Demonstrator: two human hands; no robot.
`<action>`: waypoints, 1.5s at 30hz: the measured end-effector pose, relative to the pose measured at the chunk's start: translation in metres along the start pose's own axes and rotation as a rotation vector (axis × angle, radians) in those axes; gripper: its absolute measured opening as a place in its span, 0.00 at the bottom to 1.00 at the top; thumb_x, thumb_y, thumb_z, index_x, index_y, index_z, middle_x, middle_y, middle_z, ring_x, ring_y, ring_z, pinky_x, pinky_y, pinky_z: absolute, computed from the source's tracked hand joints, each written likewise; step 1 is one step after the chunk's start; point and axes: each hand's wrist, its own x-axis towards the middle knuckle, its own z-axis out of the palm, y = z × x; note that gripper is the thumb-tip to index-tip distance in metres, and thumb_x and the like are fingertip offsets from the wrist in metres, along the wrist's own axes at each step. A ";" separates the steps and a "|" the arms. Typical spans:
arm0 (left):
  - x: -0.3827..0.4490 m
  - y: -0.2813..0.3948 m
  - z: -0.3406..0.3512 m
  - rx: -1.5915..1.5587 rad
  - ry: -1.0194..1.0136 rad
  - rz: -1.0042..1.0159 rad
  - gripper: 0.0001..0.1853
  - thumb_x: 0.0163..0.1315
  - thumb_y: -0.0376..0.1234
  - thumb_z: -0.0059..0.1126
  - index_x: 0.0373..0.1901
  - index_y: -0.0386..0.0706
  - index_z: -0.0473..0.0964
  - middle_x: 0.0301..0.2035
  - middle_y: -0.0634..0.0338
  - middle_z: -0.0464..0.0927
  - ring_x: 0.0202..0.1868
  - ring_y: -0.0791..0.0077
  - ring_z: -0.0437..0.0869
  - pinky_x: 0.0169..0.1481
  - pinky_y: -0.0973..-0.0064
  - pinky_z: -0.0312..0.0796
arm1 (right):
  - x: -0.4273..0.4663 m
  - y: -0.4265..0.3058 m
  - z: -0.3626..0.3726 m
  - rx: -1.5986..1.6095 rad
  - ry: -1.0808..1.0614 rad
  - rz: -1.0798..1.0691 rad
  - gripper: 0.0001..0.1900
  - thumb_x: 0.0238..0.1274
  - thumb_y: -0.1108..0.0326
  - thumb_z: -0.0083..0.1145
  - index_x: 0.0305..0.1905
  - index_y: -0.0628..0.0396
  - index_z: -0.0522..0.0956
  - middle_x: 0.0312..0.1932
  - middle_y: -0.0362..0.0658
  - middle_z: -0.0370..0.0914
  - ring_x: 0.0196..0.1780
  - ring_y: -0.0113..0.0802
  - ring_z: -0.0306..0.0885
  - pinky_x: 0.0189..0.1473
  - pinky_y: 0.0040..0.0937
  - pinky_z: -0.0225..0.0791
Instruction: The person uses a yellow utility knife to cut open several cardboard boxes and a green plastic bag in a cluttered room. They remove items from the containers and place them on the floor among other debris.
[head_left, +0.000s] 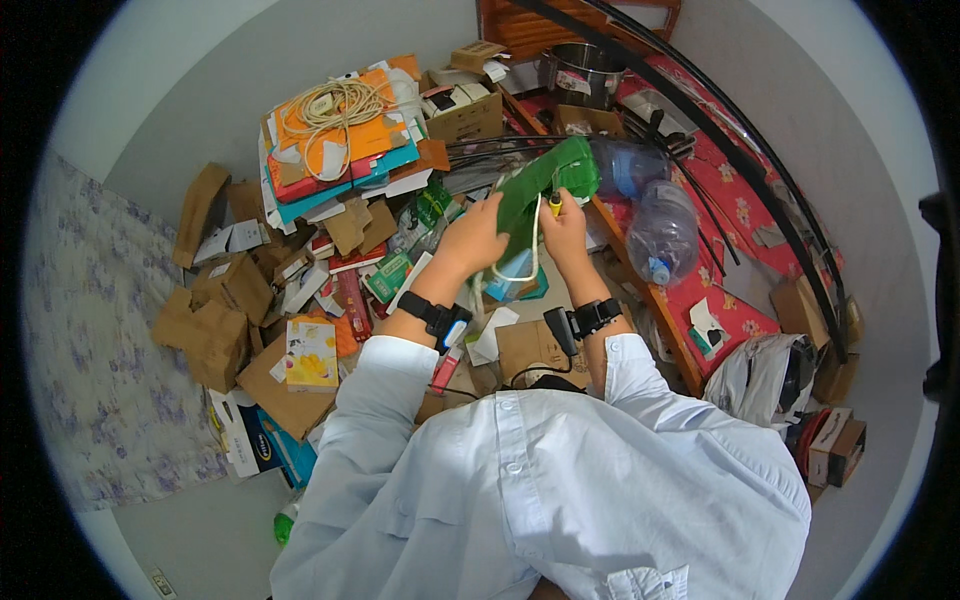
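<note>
In front of my chest, my left hand (474, 236) grips the near left side of a green plastic package (525, 187), which is long and held at a slant. A white cord (537, 244) hangs in a loop from the package between both hands. My right hand (565, 231) is closed around a small yellow and black tool handle (555, 204), close to the package's right side. The fingers hide most of that tool, so its kind is unclear. Both wrists wear black strap-on devices.
Bundled folders with a coiled cable (337, 109) stand at the back left. Torn cardboard boxes (217, 330) and small cartons litter the floor. To the right, a wooden bed rail (649, 307) edges red floral fabric holding plastic bottles (664, 232), a steel pot (581, 75) and long black tubes (757, 161).
</note>
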 end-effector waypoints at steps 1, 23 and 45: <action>0.003 -0.003 -0.002 0.020 -0.069 -0.068 0.34 0.58 0.39 0.56 0.65 0.40 0.58 0.56 0.44 0.69 0.55 0.49 0.74 0.56 0.62 0.69 | 0.000 0.002 -0.005 -0.037 -0.020 -0.003 0.07 0.60 0.70 0.53 0.36 0.63 0.69 0.23 0.42 0.68 0.26 0.25 0.65 0.28 0.27 0.61; 0.023 -0.017 -0.003 -0.161 -0.004 0.149 0.31 0.57 0.39 0.55 0.60 0.34 0.63 0.53 0.40 0.70 0.51 0.47 0.76 0.55 0.61 0.69 | 0.017 -0.017 -0.058 0.154 -0.175 0.091 0.05 0.57 0.72 0.53 0.33 0.62 0.69 0.24 0.38 0.67 0.27 0.23 0.62 0.28 0.25 0.59; -0.004 0.009 -0.014 -1.030 -0.020 -0.338 0.36 0.68 0.59 0.31 0.55 0.35 0.68 0.40 0.53 0.78 0.39 0.63 0.82 0.41 0.67 0.72 | -0.001 -0.050 0.014 -0.225 0.043 -0.209 0.10 0.51 0.72 0.55 0.34 0.64 0.66 0.34 0.58 0.68 0.37 0.60 0.69 0.37 0.47 0.65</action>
